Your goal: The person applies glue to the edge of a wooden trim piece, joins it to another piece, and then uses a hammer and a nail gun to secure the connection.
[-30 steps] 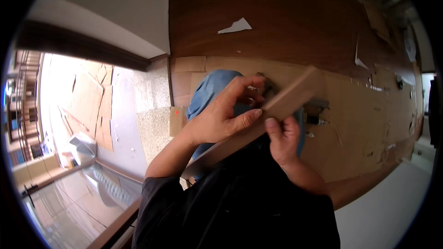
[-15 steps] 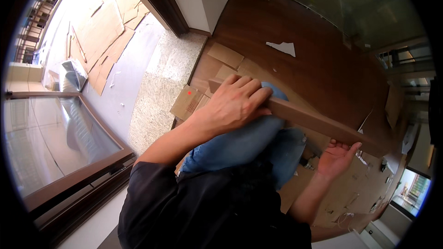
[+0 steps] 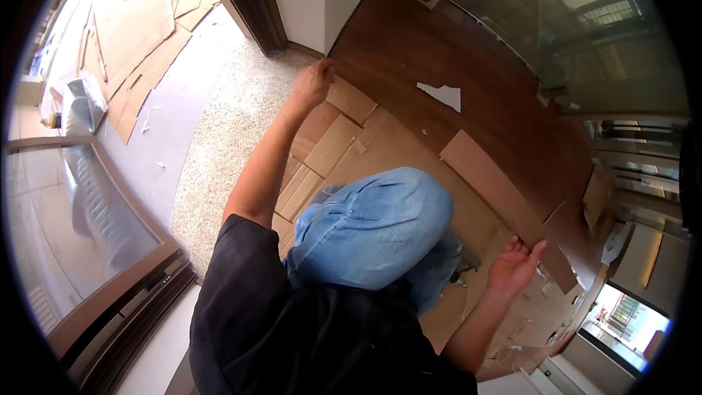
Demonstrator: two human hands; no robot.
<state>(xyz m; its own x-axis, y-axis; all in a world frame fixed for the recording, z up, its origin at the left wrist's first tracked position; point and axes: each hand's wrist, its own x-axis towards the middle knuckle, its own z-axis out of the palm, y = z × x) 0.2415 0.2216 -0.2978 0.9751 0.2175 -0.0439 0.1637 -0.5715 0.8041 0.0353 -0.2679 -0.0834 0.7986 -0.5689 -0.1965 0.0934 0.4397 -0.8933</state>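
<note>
A long brown floorboard stretches across the right side, broad face up. My right hand is at its near edge, palm up, with fingers and thumb curled against it. Whether the board rests on the floor or is held just above it I cannot tell. Away to the upper left, my left arm is stretched out. My left hand has its fingers pressed together beside a small cardboard piece, near the threshold; what they hold, if anything, is hidden.
Brown boards lie left of my bent knees. Dark wood flooring spreads ahead, with a torn white scrap on it. A speckled stone threshold and a glass door are on the left. Flattened cardboard lies outside.
My left hand has let go of the board and reached forward and left to the threshold. The board has turned broad face up, and my right hand has moved slightly left and down.
</note>
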